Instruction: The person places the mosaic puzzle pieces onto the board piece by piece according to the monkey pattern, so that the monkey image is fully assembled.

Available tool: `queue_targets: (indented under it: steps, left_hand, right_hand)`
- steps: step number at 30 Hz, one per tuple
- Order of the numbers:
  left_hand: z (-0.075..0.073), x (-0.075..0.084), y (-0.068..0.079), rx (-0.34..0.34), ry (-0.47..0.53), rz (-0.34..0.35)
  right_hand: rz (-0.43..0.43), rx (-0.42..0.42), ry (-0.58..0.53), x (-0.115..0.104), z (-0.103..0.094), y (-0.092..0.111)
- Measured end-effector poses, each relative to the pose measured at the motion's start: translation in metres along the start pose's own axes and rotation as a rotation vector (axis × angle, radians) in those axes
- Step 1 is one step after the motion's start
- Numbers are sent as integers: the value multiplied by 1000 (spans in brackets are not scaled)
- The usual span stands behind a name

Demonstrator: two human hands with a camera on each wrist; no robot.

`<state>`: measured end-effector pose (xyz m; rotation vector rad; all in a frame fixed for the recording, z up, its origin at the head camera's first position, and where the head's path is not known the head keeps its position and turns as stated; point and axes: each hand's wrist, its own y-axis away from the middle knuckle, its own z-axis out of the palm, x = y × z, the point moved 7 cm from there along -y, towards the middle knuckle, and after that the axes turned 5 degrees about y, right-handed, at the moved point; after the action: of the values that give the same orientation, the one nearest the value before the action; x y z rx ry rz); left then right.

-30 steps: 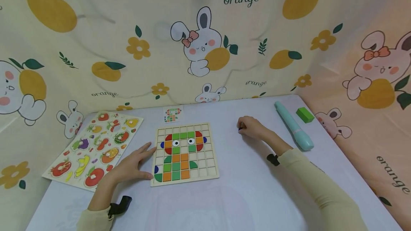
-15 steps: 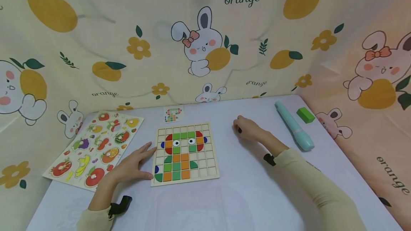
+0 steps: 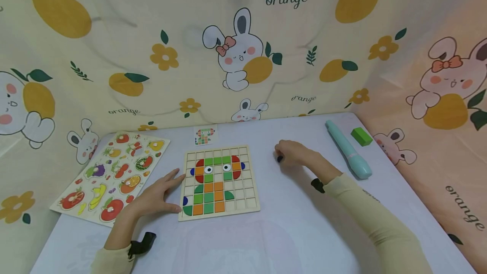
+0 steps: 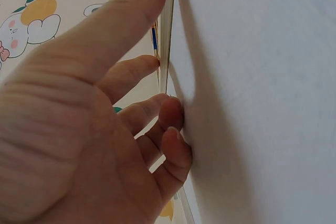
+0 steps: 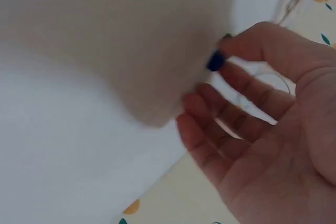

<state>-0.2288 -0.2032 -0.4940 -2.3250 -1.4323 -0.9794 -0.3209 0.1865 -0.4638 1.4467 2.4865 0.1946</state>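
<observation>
A square wooden grid board [image 3: 243, 193] lies mid-table, partly filled with red, orange, green and blue tiles and two eye tiles. My left hand [image 3: 154, 198] is at its left side, thumb and fingers spread, fingertips right at the edge. In the left wrist view, that hand [image 4: 105, 124] has its thumb along the board's side [image 4: 167, 51]. To the right of the board, my right hand [image 3: 293, 153] is low over the table. Between thumb and forefinger it pinches a small dark blue tile [image 5: 215, 61], mostly covered by the fingertips; the other fingers are loosely bent.
A small pattern card [image 3: 205, 135] lies behind the board. A fruit-picture board [image 3: 114, 172] sits at the left. At the right are a mint-green tapered stick [image 3: 348, 149] and a green block [image 3: 361, 136]. A printed cloth [image 3: 163, 88] hangs behind the table.
My right hand has shifted slightly left toward the board with the blue tile in its fingers. The left hand and the board have stayed put.
</observation>
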Motion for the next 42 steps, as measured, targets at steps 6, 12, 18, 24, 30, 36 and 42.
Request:
queue_targets:
  steps: [6, 12, 18, 24, 30, 36, 42]
  left_hand:
    - [0, 0, 0, 3, -4, -2]
    - [-1, 0, 1, 8, -1, 12]
    - [-1, 0, 0, 8, -3, 14]
    - [-1, 3, 0, 4, -2, 19]
    - [-1, 2, 2, 7, -11, 20]
    - [1, -2, 1, 8, -4, 18]
    - [1, -1, 0, 12, -5, 33]
  right_hand:
    - [-79, 40, 12, -10, 2, 0]
    - [-162, 94, 31, -17, 2, 0]
    - [-138, 92, -37, -15, 5, -2]
    - [-102, 127, -368, -20, 0, -6]
    - [-70, 225, -679, -54, -7, -24]
    - [-178, 133, -839, -129, 3, -45]
    - [-283, 73, -800, -198, 6, -62]
